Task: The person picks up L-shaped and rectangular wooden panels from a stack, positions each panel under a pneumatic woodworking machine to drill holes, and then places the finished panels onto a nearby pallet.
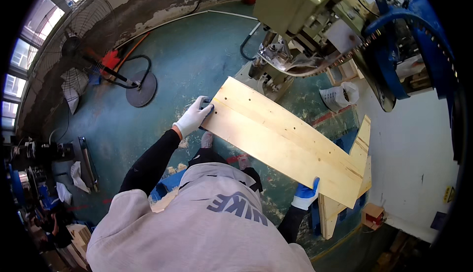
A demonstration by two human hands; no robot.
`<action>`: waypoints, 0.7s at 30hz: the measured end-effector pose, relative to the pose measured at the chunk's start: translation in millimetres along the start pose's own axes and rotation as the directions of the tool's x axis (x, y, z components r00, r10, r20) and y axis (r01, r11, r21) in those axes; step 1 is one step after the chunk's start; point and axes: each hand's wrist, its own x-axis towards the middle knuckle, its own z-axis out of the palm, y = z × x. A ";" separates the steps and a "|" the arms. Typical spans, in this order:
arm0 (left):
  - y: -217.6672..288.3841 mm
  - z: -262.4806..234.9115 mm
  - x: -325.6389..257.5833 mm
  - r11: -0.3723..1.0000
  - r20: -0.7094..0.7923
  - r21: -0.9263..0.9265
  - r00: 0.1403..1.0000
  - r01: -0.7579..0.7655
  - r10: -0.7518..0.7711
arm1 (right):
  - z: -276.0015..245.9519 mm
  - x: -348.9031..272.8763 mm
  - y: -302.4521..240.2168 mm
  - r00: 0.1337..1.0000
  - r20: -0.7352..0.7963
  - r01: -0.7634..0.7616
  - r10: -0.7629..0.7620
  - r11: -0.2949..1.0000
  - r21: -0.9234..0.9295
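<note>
I hold the board (283,141) at both ends, left hand (193,118) and right hand (305,195) fingers clamped; stiff, long, probably light.

A small yellow triangular warning sign (449,194) sits on the white cabinet wall (419,149) at about four o'clock, near the picture's rim. Below it, a dark squarish label (438,220) (too blurred to make out). A white plastic bag (339,96), open-topped, stands on the floor at two o'clock.
</note>
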 end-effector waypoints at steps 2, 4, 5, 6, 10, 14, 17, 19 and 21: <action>13.9 -15.4 10.1 1.000 -0.039 -0.026 0.999 -0.004 0.003 | 16.5 -16.0 7.1 0.998 -0.029 0.061 -0.062 0.998 -0.021; 19.1 -24.9 15.6 0.997 -0.110 -0.035 0.992 -0.073 0.069 | 37.4 -29.2 13.8 0.992 -0.031 0.120 -0.121 0.992 -0.027; 16.5 -30.2 19.0 0.981 -0.139 -0.097 0.978 -0.168 0.154 | 49.6 -37.1 15.6 0.989 -0.023 0.143 -0.144 0.989 -0.024; 14.8 -36.4 21.2 0.962 -0.161 -0.162 0.968 -0.221 0.195 | 61.3 -44.5 16.4 0.986 -0.014 0.165 -0.165 0.986 -0.022; 44.5 -36.4 19.4 0.939 -0.123 -0.150 0.949 -0.308 0.292 | 117.4 -59.9 63.8 0.987 0.085 0.105 -0.134 0.952 0.288; 53.6 -39.1 33.4 0.919 -0.142 -0.156 0.929 -0.363 0.343 | 142.1 -43.3 102.7 0.974 -0.052 0.223 -0.222 0.975 0.018; 61.8 -45.7 44.7 0.928 -0.120 -0.084 0.928 -0.364 0.353 | 147.2 -35.5 104.7 0.981 -0.086 0.174 -0.172 0.984 0.022; 67.5 -49.7 50.1 0.947 -0.088 -0.087 0.949 -0.310 0.302 | 154.3 -31.6 110.7 0.972 -0.096 0.218 -0.215 0.976 0.019; 78.8 -53.6 55.6 0.969 -0.035 -0.149 0.981 -0.195 0.192 | 160.8 -29.8 110.4 0.970 -0.098 0.225 -0.220 0.973 0.044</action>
